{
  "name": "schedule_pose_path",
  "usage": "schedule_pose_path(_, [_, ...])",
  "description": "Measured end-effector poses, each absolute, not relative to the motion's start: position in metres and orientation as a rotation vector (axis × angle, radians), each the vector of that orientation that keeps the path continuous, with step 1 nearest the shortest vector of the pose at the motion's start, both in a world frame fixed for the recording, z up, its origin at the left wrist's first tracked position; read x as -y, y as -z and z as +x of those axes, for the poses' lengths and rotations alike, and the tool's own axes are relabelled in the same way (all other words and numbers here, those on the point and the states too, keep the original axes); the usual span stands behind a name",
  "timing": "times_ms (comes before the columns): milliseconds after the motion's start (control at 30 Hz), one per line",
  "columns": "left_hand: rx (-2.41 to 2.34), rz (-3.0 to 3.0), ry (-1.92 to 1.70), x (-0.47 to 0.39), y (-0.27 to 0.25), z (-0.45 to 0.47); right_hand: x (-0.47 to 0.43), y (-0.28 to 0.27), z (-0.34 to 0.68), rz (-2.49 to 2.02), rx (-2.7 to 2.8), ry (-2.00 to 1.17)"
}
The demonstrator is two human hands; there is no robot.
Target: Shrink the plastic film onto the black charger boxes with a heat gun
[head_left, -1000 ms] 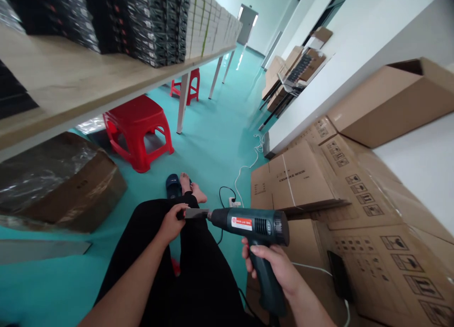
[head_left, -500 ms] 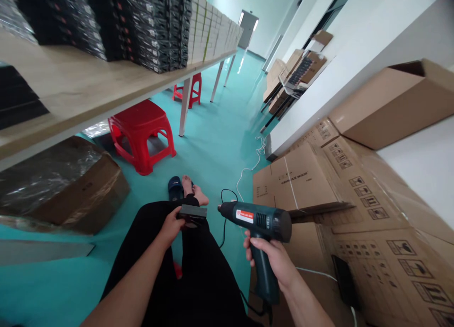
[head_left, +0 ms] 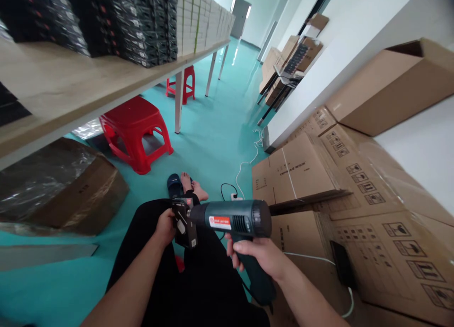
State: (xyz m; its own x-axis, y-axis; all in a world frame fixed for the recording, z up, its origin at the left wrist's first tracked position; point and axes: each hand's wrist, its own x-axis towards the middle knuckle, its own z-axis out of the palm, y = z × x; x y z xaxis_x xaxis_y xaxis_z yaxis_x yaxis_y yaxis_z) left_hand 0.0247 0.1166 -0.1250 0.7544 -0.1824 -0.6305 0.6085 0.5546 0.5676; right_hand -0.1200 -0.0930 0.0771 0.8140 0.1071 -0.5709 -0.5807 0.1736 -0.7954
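Note:
My right hand [head_left: 253,253] is wrapped round the handle of a dark green heat gun [head_left: 230,217] with a red and white label. Its nozzle points left, right by a small black box [head_left: 185,228] with printed faces. Whether the nozzle touches the box, I cannot tell. My left hand [head_left: 166,227] grips that box by its left side, above my lap; the fingers behind it are partly hidden. The heat gun's black cord hangs from the base of the handle.
Left stands a table [head_left: 106,78] stacked with wrapped black boxes [head_left: 142,24]. Beneath it are a red stool [head_left: 136,133] and an open carton [head_left: 81,190]. Large cardboard boxes [head_left: 376,213] line the right wall. A white cable [head_left: 244,163] runs over the floor to a plug.
The heat gun has moved left, bringing its nozzle up to the box. My left hand has turned the box, so its printed broad face now shows.

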Motion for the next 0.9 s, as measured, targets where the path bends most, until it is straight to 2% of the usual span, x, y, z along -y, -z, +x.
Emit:
schedule_pose_path(200, [-0.602, 0.750, 0.458, -0.117, 0.130, 0.032, 0.096, -0.076, -0.156, -1.441, -0.477, -0.683])
schedule_pose_path(433, [-0.616, 0.656, 0.431, -0.116, 0.130, 0.035, 0.093, -0.061, -0.181, -1.238, -0.507, -0.623])
schedule_pose_path(600, [-0.555, 0.700, 0.406, -0.117, 0.130, 0.031, 0.096, -0.060, -0.179, -1.296, -0.566, -0.528])
schedule_pose_path(900, [-0.539, 0.763, 0.322, -0.113, 0.121, 0.030, 0.086, -0.064, -0.183, -1.321, -0.468, -0.562])
